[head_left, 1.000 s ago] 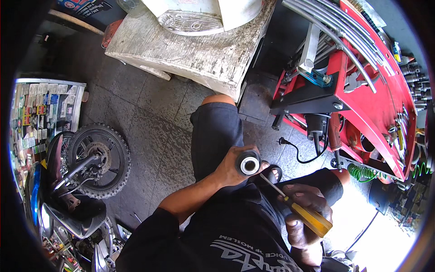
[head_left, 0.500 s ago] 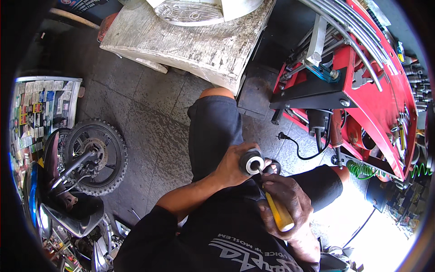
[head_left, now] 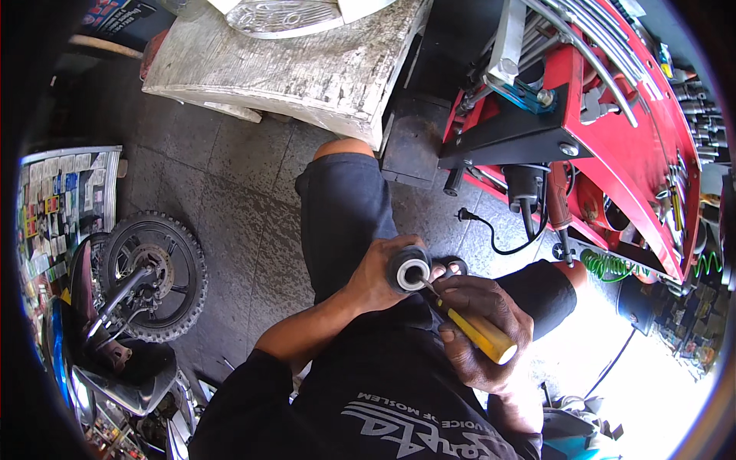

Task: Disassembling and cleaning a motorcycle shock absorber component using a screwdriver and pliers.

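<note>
1. Well, from where I stand, the black cylinder (head_left: 395,264) is held in front of the person's body, its open end turned upward and lined with a pale metal ring (head_left: 406,280).
2. Left hand (head_left: 369,280): fingers wrapped around the cylinder, gripping it from its left side.
3. Right hand (head_left: 494,330): closed around the yellow handle of a screwdriver (head_left: 481,336), to the right of the cylinder and nearer the body. The shaft slants up to the ring's right edge — whether the tip is inside the opening or only against the rim, I can't tell.
4. Beyond the cylinder is a worn wooden desk (head_left: 284,73), carrying a white object (head_left: 287,19) only partly in view.
5. Right of the cylinder and farther out is a red rack (head_left: 636,165) bearing metal tubes (head_left: 583,46); a black plug (head_left: 464,215) lies on the floor between rack and cylinder.
6. Well to the right of the cylinder — a green coiled hose (head_left: 602,264).
7. Well to its left, a knobbly-tyred wheel (head_left: 178,294).
</note>
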`<state>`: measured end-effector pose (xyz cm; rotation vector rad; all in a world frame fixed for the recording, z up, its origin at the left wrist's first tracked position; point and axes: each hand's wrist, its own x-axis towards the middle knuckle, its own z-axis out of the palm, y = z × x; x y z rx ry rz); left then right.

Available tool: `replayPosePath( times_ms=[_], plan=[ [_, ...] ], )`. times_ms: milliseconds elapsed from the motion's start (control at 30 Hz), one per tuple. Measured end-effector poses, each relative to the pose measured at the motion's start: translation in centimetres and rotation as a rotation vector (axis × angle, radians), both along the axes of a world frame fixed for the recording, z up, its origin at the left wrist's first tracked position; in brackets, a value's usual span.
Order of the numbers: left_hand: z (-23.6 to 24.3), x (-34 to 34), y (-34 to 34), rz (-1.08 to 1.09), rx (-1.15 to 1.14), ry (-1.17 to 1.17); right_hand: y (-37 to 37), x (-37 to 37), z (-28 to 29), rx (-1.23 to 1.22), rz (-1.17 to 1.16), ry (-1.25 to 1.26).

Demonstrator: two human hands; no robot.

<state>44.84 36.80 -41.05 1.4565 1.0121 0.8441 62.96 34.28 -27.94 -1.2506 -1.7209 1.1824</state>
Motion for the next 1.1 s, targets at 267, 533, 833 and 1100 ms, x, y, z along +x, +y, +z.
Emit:
replayPosePath(
  times_ms=[267, 533, 833, 1100],
  plan=[
    [0.1, -0.1, 0.0, -0.066, -0.041, -0.019, -0.4, 0.3, 0.2, 0.042, 0.010, -0.023],
    [0.5, 0.2, -0.2, 0.006, -0.005, 0.011, -0.5, -0.4, 0.1, 0.079, 0.073, -0.175],
    [0.3, 0.1, -0.2, -0.036, 0.018, 0.027, -0.5, 1.0, -0.7, 0.005, -0.009, 0.051],
    [-0.2, -0.2, -0.2, -0.095, -0.097, -0.125, -0.6, 1.0, -0.7, -0.022, -0.029, 0.092]
  ],
)
